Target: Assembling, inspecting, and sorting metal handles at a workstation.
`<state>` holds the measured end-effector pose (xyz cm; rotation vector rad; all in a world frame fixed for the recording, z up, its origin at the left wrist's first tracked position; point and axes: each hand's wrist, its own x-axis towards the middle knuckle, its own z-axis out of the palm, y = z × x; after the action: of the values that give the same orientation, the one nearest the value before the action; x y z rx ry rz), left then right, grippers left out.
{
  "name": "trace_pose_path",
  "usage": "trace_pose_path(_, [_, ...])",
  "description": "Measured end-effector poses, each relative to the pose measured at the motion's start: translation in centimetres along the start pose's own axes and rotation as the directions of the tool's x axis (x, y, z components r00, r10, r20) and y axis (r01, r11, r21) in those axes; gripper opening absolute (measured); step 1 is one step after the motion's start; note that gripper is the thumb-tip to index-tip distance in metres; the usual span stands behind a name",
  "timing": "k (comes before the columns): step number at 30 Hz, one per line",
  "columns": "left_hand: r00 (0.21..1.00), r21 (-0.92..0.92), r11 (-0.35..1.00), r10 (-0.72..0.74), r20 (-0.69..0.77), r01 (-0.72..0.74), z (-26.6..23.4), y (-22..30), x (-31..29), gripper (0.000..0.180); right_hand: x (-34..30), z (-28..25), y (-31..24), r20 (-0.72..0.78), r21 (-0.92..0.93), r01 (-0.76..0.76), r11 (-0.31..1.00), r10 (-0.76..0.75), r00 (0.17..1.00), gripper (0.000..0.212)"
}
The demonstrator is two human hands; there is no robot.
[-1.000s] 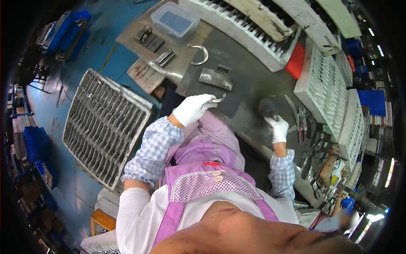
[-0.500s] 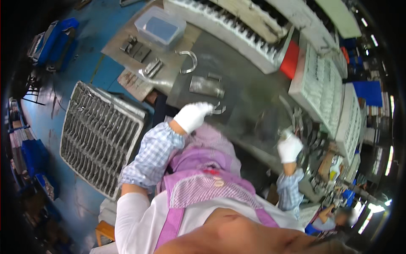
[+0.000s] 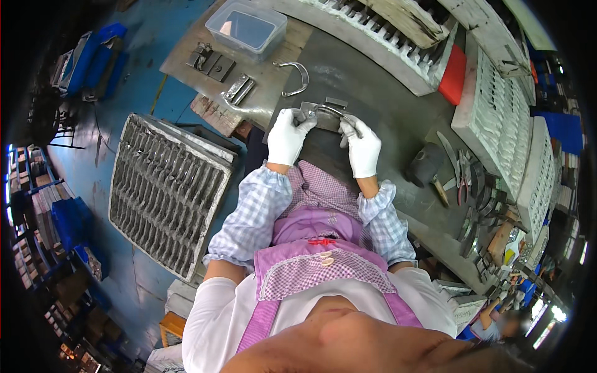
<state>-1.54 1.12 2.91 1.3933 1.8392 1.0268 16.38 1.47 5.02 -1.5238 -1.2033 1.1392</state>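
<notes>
My left hand [image 3: 286,138], in a white glove, pinches one end of a thin curved metal piece [image 3: 330,110]. The fingers of my right hand [image 3: 363,150], also gloved, close on its other end. Between them the piece arches over a flat metal block [image 3: 324,122] on the dark bench plate; whether it touches the block I cannot tell. A small metal bar [image 3: 336,102] lies at the block's far side. Farther off, a C-shaped metal piece [image 3: 303,76] rests on the bench.
To the right lie a black mallet [image 3: 424,165], pliers [image 3: 464,176] and several curved metal parts. White slotted trays [image 3: 494,102] line the bench's far right. A clear plastic tub [image 3: 273,42] and a metal fixture [image 3: 217,66] stand back left. A slotted rack [image 3: 168,193] is left of me.
My right hand has come from the tools on the right to the curved piece. My left hand has moved forward with that piece, over the block. The view has shifted slightly.
</notes>
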Motion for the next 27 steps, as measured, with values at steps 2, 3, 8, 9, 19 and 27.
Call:
trace_pose_path(2, [0.996, -0.132, 0.988, -0.08, -0.027, 0.075, 1.1, -1.1, -0.1, 0.032, 0.5, -0.6, 0.1, -0.038, 0.012, 0.215, 0.977, -0.214, 0.976, 0.02])
trace_pose_path(3, [0.992, -0.214, 0.97, -0.122, -0.011, 0.117, 1.1, -1.6, -0.1, 0.032, 0.7, -0.9, 0.2, -0.053, 0.011, 0.206, 0.978, -0.206, 0.977, 0.02])
trace_pose_path(8, [0.98, -0.292, 0.939, -0.152, 0.127, 0.183, 0.7, -2.1, 0.7, 0.02, 0.3, -0.5, 1.1, -0.038, 0.063, 0.174, 0.983, -0.172, 0.984, 0.015])
trace_pose_path(9, [0.976, -0.335, 0.92, -0.165, 0.142, 0.204, 0.6, -1.6, 0.6, 0.021, 0.4, -0.4, 0.9, -0.045, 0.094, 0.147, 0.985, -0.143, 0.989, 0.015])
trace_pose_path(19, [0.983, -0.22, 0.966, -0.162, -0.089, 0.139, 2.4, -1.7, -0.1, 0.027, 0.7, -0.5, 1.1, -0.09, 0.164, 0.201, 0.966, -0.188, 0.978, 0.017])
trace_pose_path(27, [0.978, -0.211, 0.956, -0.211, -0.007, 0.204, 2.5, -1.9, 0.6, 0.035, 2.3, -1.7, 5.5, -0.114, -0.135, 0.395, 0.909, -0.41, 0.905, 0.023])
